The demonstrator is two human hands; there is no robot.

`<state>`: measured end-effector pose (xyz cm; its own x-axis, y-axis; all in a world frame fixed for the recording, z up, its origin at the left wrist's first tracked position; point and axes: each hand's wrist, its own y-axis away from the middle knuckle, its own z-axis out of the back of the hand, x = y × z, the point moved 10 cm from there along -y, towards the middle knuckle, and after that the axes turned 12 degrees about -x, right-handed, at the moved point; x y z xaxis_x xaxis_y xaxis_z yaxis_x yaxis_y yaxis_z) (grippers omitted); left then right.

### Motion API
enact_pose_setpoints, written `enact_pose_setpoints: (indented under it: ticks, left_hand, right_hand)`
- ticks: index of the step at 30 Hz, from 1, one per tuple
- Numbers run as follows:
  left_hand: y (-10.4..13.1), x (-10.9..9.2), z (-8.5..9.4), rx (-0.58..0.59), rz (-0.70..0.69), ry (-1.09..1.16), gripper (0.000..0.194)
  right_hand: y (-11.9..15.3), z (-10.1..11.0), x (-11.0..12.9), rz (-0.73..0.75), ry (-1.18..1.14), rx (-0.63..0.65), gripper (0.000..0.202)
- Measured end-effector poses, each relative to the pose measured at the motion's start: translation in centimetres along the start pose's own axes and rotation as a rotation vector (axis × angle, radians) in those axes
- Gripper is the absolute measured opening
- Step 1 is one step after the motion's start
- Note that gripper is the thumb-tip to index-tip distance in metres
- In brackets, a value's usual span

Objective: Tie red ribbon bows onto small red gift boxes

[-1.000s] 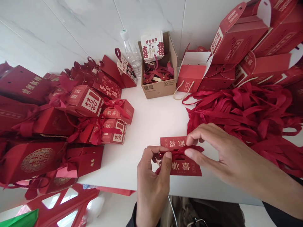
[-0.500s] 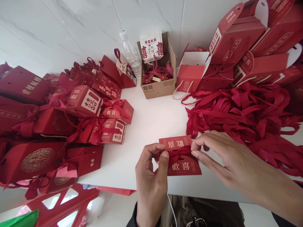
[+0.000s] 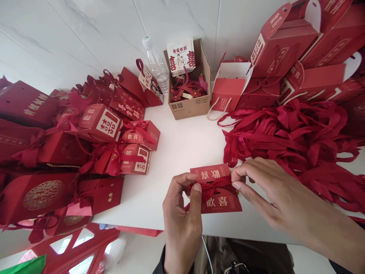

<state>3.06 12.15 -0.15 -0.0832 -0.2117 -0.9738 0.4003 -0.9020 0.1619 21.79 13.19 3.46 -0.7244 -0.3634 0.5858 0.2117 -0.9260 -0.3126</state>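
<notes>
1. Here we are at the near side of the desk (image 3: 185,140), and the small red box (image 3: 224,204) sits right between the two hands, gold lettering on both sloping panels.

2. Left hand (image 3: 184,213): thumb and forefinger pinch together at the left end of the dark red ribbon (image 3: 218,184), the other fingers curled behind. Which strand they grip, I cannot tell.

3. Right hand (image 3: 270,186): thumb over forefinger, a neat pinch at the ribbon's right end, just off the box's edge.

4. So the ribbon runs across the top between two pinches, gathered near its middle. It looks like a moment for drawing it snug, and even tension is everything: both sides out together, low and level.

5. Watch the card! It is probably thin, so too hard a tug could crease the top or skew the box. Firm but gentle.

6. Keep the gathered part central, ribbon flat rather than twisted, lettering uncovered.

7. Over on the left, boxes with tied bows (image 3: 136,127) offer a handy pattern for fullness; on the right, the loose ribbon pile (image 3: 282,129) lies close, so mind stray strands near that wrist.
</notes>
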Motion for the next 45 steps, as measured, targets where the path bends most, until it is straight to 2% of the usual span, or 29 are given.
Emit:
enact_pose_setpoints:
  ticks: [8,12,20,23,25,27,30,33,37,43,45]
  left_hand:
    - [-0.4,0.1,0.1,0.062,-0.092,-0.064,0.013]
    - [-0.2,0.1,0.2,0.023,-0.069,-0.049,0.01]
    - [-0.4,0.0,0.6,-0.012,-0.12,-0.053,0.006]
    - [-0.4,0.0,0.4,0.036,-0.11,-0.069,0.01]
    - [-0.3,-0.2,0.7,0.018,-0.09,-0.083,0.015]
    - [-0.1,-0.5,1.3,-0.03,-0.064,-0.103,0.019]
    - [0.0,-0.6,1.9,-0.079,-0.036,-0.124,0.02]
    - [-0.2,-0.4,1.8,-0.055,-0.061,-0.117,0.019]
    - [-0.6,0.4,1.4,0.019,-0.086,-0.103,0.022]
    - [-0.3,0.6,1.7,-0.002,-0.033,-0.131,0.031]
    - [-0.1,0.7,1.6,0.015,-0.008,-0.172,0.035]
  right_hand:
    - [0.0,0.4,0.4,0.042,0.032,-0.034,0.018]
    - [-0.1,0.7,0.4,0.052,0.036,-0.048,0.016]
    - [-0.2,0.8,0.5,0.038,0.031,-0.065,0.017]
    - [0.1,0.7,-0.1,-0.016,0.0,-0.056,0.016]
    - [0.4,1.0,-1.0,-0.095,-0.038,-0.083,0.014]
    - [0.6,1.0,-2.1,-0.184,-0.077,-0.1,0.029]
    - [0.8,0.1,-3.4,-0.275,-0.098,-0.046,0.039]
    - [0.7,-0.5,-4.4,-0.325,-0.092,0.01,0.037]
    - [0.3,-0.1,-4.6,-0.352,-0.112,0.012,0.028]
    - [0.7,2.2,-4.3,-0.412,-0.11,-0.142,0.035]
    - [1.1,2.4,-3.8,-0.388,-0.087,-0.144,0.036]
